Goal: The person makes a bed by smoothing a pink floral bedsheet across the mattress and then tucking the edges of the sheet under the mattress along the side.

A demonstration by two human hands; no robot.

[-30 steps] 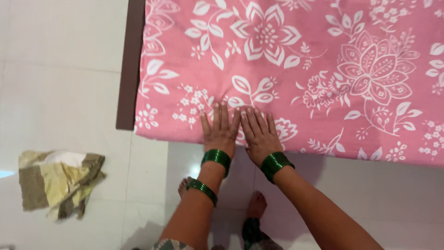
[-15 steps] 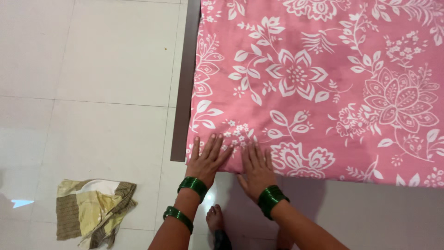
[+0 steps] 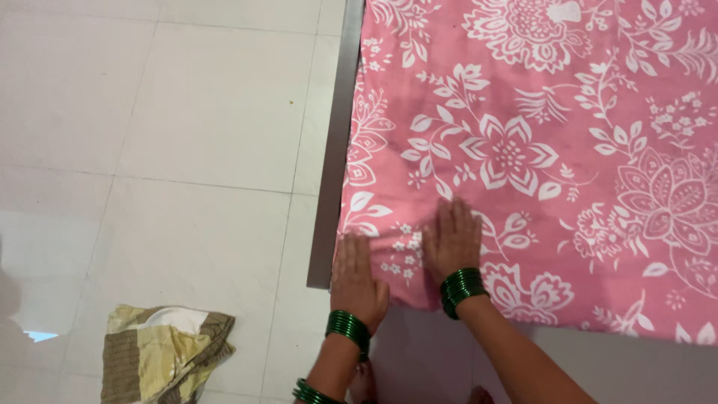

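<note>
The left hand [image 3: 357, 278] is lying flat and open on the pink sheet [image 3: 538, 150], right at the near corner of it, with the fingers stretched and close together – it is holding nothing. The right hand [image 3: 452, 241] is resting just beside it, a little farther up on the cloth, also flat with the palm down and the fingers spread only slightly. Both wrists are carrying green bangles [image 3: 461, 290].

The sheet is pink cotton with a white print of big flowers, leaves and thin stems, and it is spreading away from both hands to the far side and to the right. Under the fingers the cloth is making small soft wrinkles. Just left of the left hand a dark frame edge [image 3: 335, 164] is showing along the side of the sheet. Farther left and nearer than the hands, a crumpled yellow-brown cloth [image 3: 164, 359] is lying on the pale tiled floor [image 3: 149, 150].
</note>
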